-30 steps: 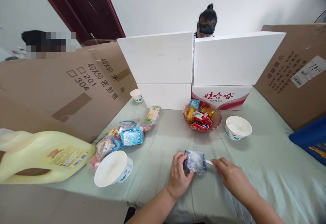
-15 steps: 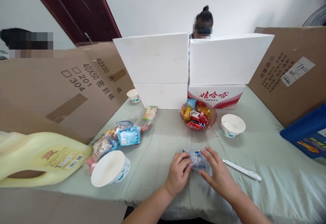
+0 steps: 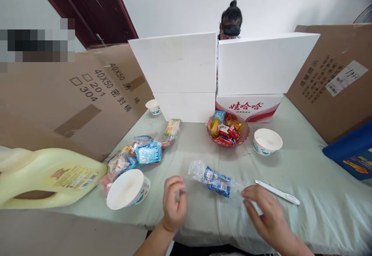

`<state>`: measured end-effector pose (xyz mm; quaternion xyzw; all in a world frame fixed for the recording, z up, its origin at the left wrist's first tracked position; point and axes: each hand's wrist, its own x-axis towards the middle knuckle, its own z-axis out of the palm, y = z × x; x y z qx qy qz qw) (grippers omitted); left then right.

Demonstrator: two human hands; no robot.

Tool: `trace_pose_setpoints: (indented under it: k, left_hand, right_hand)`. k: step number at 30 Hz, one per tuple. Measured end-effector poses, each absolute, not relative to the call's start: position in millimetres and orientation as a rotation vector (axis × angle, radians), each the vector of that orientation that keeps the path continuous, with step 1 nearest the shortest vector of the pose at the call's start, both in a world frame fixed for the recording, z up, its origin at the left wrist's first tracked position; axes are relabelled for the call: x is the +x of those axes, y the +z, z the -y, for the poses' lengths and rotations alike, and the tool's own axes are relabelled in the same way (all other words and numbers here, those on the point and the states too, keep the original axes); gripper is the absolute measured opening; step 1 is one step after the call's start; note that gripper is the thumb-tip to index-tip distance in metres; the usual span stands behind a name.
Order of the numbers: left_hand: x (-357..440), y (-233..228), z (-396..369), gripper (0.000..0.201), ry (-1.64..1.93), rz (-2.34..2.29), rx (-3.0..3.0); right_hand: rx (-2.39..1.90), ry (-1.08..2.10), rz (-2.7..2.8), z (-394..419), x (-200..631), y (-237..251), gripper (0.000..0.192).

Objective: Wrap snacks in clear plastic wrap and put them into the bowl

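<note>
Blue printed snack packets lie on the cloth in front of me, inside a clear plastic wrapper whose crumpled ends spread to both sides. My left hand is left of the wrapper, apart from it, fingers loosely curled with a gap to the thumb and nothing between them. At the wrapper's right end is my right hand, thumb and fingers apart; its fingertips are close to the clear film, and I cannot tell whether they touch. A white utility knife lies just beyond the right hand.
A pink bowl of packaged snacks stands ahead, beside a white paper bowl. Left are another paper bowl, wrapped snacks and a yellow jug. White boxes and cardboard wall the table; a person sits behind.
My hands have let go of the packets and moved apart, the left one leftward and the right one slightly right and down. The clear wrapper now lies spread out around the packets.
</note>
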<state>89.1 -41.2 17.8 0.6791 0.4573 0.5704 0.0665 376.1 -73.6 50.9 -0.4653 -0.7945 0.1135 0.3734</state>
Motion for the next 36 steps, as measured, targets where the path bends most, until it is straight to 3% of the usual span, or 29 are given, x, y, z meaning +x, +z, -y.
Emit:
trace_pose_setpoints:
  k: [4, 10, 14, 17, 19, 22, 26, 29, 31, 36]
  left_hand:
    - [113.1, 36.6, 45.2, 0.029, 1.253, -0.964, 2.572]
    - [117.5, 17.9, 18.0, 0.039, 0.765, -1.489, 2.735]
    - [110.4, 13.1, 18.1, 0.024, 0.823, -1.477, 2.716]
    - [107.4, 18.2, 29.7, 0.024, 0.900, -1.407, 2.729]
    - [104.0, 22.1, 39.4, 0.025, 0.846, -1.303, 2.768]
    - [97.3, 29.1, 53.2, 0.018, 0.600, -1.096, 2.790]
    - [98.9, 45.4, 60.1, 0.006, 0.494, -1.018, 2.609]
    - [117.1, 53.7, 49.3, 0.015, 0.687, -1.101, 2.480]
    - [134.0, 51.1, 35.9, 0.017, 0.747, -1.157, 2.487]
    - [158.6, 27.5, 7.1, 0.045, 0.597, -1.291, 2.598]
  right_hand:
    - [-1.055, 0.423, 2.334, 60.9, 344.9, 49.2, 0.030]
    - [-1.544, 0.145, 2.306, 25.6, 348.8, -2.9, 0.036]
    - [-1.545, 0.102, 2.383, 25.5, 356.3, -8.6, 0.034]
    - [-1.452, 0.107, 2.362, 31.3, 357.5, 3.6, 0.016]
    - [-1.376, 0.154, 2.324, 36.7, 356.8, 17.2, 0.018]
    - [-1.263, 0.325, 2.360, 49.8, 354.3, 41.6, 0.023]
    - [-1.181, 0.737, 2.578, 73.1, 349.2, 63.0, 0.014]
    - [-1.184, 0.889, 2.631, 80.1, 342.2, 62.4, 0.021]
    - [-1.236, 0.872, 2.587, 74.4, 336.4, 56.4, 0.012]
    - [-1.401, 0.520, 2.272, 39.5, 335.9, 22.4, 0.030]
